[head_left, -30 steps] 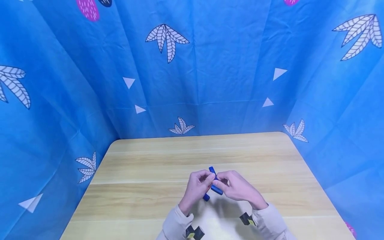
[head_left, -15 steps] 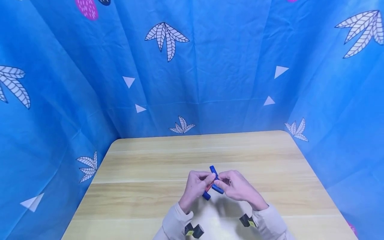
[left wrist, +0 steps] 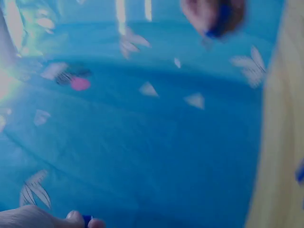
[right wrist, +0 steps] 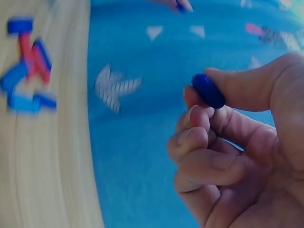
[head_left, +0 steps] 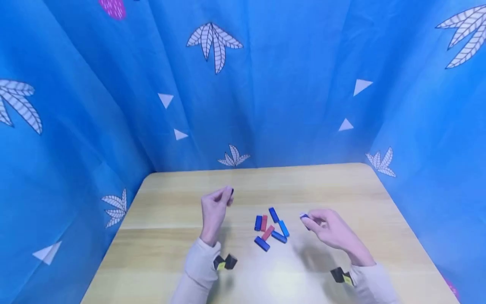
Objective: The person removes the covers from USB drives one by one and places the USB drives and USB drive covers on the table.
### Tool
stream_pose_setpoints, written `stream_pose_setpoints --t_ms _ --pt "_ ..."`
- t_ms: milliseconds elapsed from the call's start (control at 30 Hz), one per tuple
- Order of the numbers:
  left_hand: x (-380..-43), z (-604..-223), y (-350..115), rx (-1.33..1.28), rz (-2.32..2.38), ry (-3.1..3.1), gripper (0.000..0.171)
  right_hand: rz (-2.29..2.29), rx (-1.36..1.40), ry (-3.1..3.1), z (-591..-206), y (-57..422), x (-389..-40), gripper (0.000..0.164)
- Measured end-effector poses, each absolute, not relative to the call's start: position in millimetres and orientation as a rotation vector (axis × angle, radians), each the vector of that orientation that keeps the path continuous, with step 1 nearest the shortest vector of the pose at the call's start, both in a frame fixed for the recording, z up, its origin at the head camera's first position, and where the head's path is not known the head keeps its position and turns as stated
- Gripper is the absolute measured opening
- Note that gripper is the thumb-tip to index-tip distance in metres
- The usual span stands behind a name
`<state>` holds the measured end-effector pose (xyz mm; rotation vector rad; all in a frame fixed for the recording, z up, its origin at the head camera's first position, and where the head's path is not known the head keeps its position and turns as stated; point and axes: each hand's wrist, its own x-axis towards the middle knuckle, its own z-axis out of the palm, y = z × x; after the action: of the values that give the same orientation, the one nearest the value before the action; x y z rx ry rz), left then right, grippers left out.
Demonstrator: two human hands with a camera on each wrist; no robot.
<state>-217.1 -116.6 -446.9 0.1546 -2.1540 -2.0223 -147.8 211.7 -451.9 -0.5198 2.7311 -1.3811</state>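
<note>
My left hand [head_left: 213, 213] is raised left of centre and pinches a small dark blue block [left wrist: 87, 220] between thumb and finger; only its end shows. On the right, my right hand [head_left: 331, 230] grips another blue block [right wrist: 208, 91] between thumb and index finger, its rounded end facing the right wrist camera and the other fingers curled below. Between the hands several small blocks lie loosely on the table: dark blue blocks [head_left: 274, 215], a lighter blue block [head_left: 283, 228] and two red blocks, one upright in view [head_left: 263, 223] and one slanted red block [head_left: 268, 232].
The light wooden table [head_left: 167, 261] has rounded far corners. A blue patterned curtain [head_left: 288, 84] hangs behind it and along both sides. Dark devices with yellow marks, such as the wrist device [head_left: 225, 262], sit at both pale sleeves [head_left: 197, 270].
My hands were together over the blocks at the centre; they have since moved apart, left hand left and away, right hand to the right. Each now holds a blue block, and the loose blocks are uncovered.
</note>
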Motion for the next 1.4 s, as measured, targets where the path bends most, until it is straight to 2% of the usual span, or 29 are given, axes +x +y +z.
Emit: stream_pose_setpoints --t_ms 100,233,400,867,1400 --pt "-213.2 -463.7 -116.5 0.195 -2.077 -2.151 0.028 -1.349 -0.367 2.754 -452.6 218.1 -151.7 0.031" --pt "-215.4 -470.9 -118.6 0.126 -2.096 -2.189 0.027 -1.359 -0.192 2.736 -452.1 217.6 -169.9 0.025" --pt "-218.6 -479.6 -115.4 0.049 -2.093 -2.266 0.026 -1.375 -0.029 2.759 -456.4 229.2 -185.5 0.035" --pt "-216.4 -497.6 -115.9 -0.005 -1.97 -2.447 0.03 -1.382 0.105 2.844 -465.6 269.6 -233.1 0.037" --pt "-210.1 -503.0 -110.4 0.094 -1.996 -2.358 0.019 -1.265 0.362 2.899 -494.3 309.7 -273.8 0.039"
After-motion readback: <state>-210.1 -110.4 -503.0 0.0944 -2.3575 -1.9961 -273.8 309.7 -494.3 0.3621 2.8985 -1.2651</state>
